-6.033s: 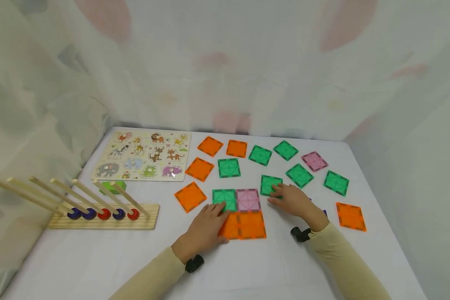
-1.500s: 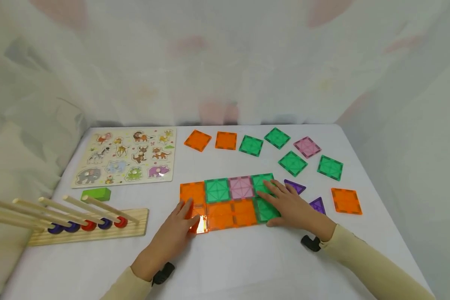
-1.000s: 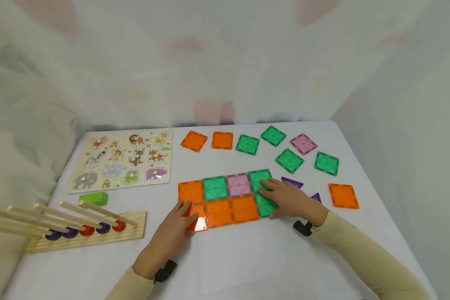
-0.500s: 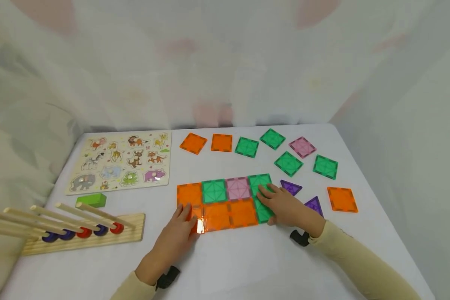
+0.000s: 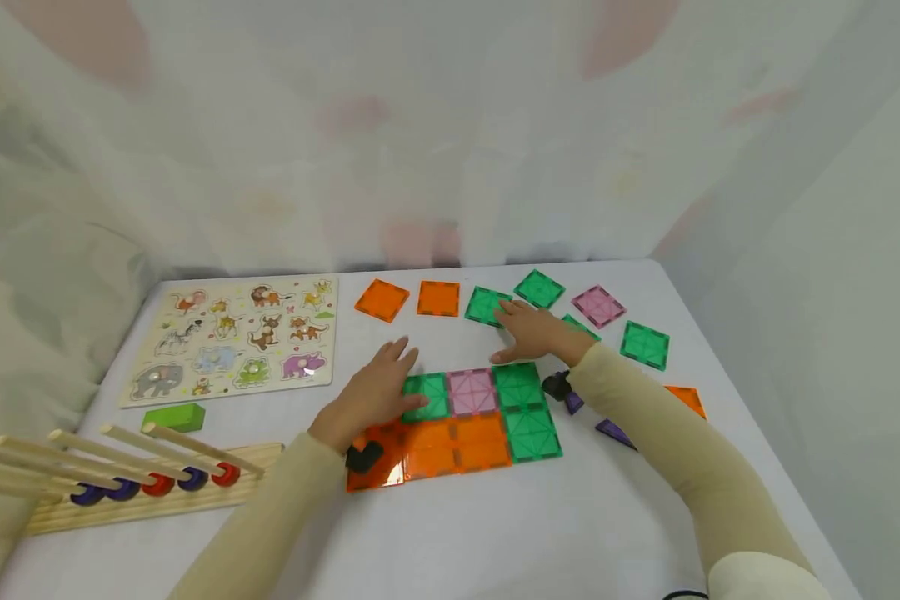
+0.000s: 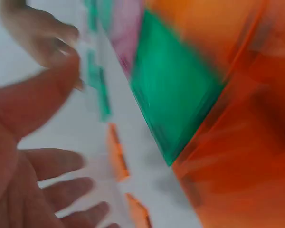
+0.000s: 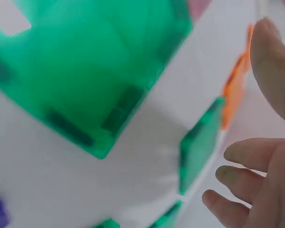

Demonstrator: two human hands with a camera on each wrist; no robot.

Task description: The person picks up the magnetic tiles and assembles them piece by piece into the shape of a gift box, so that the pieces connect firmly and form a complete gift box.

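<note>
Square magnetic tiles lie flat, edge to edge, in two rows on the white table. Orange tiles (image 5: 431,447) fill most of the near row, which ends in a green tile (image 5: 532,434). In the far row a pink tile (image 5: 472,392) sits between green ones. My left hand (image 5: 375,387) hovers with spread fingers over the block's left end, hiding part of it. Beyond the block, my right hand (image 5: 536,331) reaches forward, its fingertips overlapping a loose green tile (image 5: 484,306); contact cannot be told. Both hands hold nothing, as the wrist views show.
Loose tiles lie behind the block: orange (image 5: 438,298), green (image 5: 645,345) and pink (image 5: 598,307). Purple triangle tiles (image 5: 615,432) are partly under the right arm. At left are an animal peg puzzle (image 5: 232,342), a green block (image 5: 174,417) and a wooden peg stand (image 5: 262,461) with rings.
Over six seconds the tile block has grown to two longer rows. In the last half second both hands have lifted off it and moved forward, the right towards the loose green tiles.
</note>
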